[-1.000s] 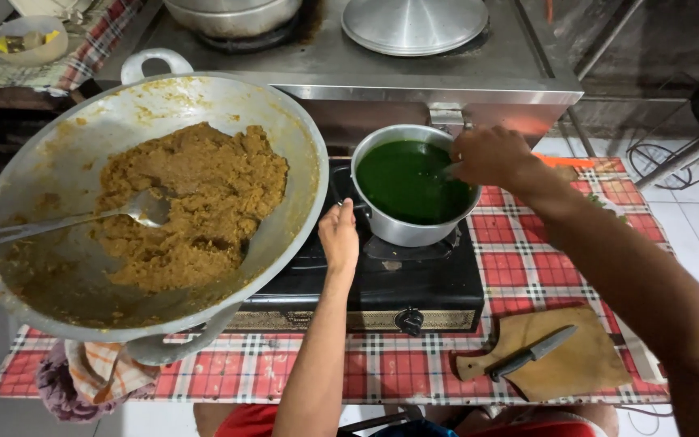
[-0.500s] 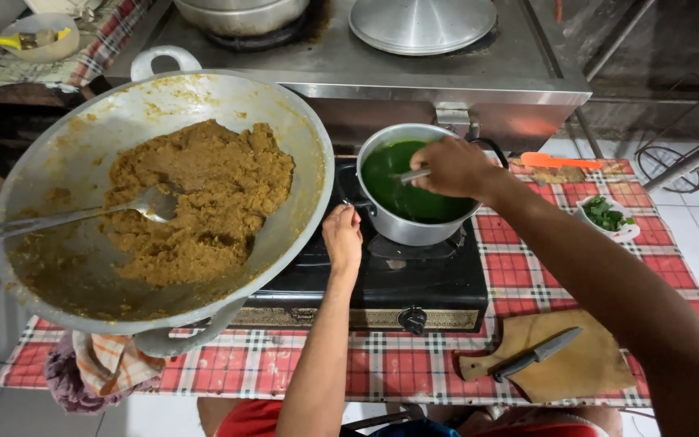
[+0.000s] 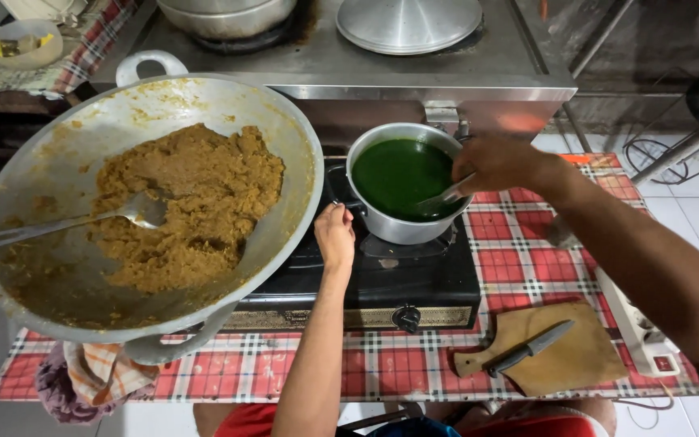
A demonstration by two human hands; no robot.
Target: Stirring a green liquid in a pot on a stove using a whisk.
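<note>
a wide wok [image 3: 285, 146] of brown paste fills the left, a long spoon [image 3: 135, 212] resting in it, beside a black stove [image 3: 414, 283]. on the burner sits a small pot [image 3: 402, 231] of dark green liquid. the left hand [image 3: 335, 235] grips the pot's handle; the right hand [image 3: 497, 162] is closed on a spoon [image 3: 444, 195] dipped in the liquid. a sharp stir could slop hot liquid over the rim, and the overhanging wok looks easy to knock.

spoon [image 3: 446, 194] bowl: submerged | wok [image 3: 147, 202] left rim: cut off
</note>
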